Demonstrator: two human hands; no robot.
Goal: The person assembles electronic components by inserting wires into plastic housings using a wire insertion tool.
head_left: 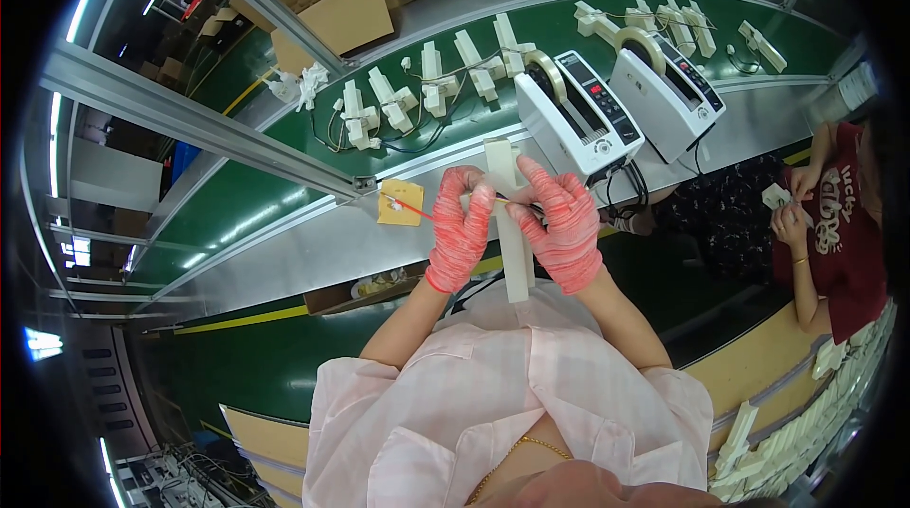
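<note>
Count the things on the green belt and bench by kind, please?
White tape dispenser machines: 2
Cream plastic parts with wires on the green conveyor belt: about 11, for example
Yellow square pad: 1
Long cream plastic bar in both hands: 1
Total: about 15

Bright, even overhead light; glare streaks lie along the green conveyor belt (237, 209) and the steel bench (313, 247); shadows soft; centre sharp; fisheye bends straight edges, and the rim falls to black.

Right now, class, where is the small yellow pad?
In the head view, the yellow pad lies on the grey ledge left of the left hand, beside the green belt.
</note>
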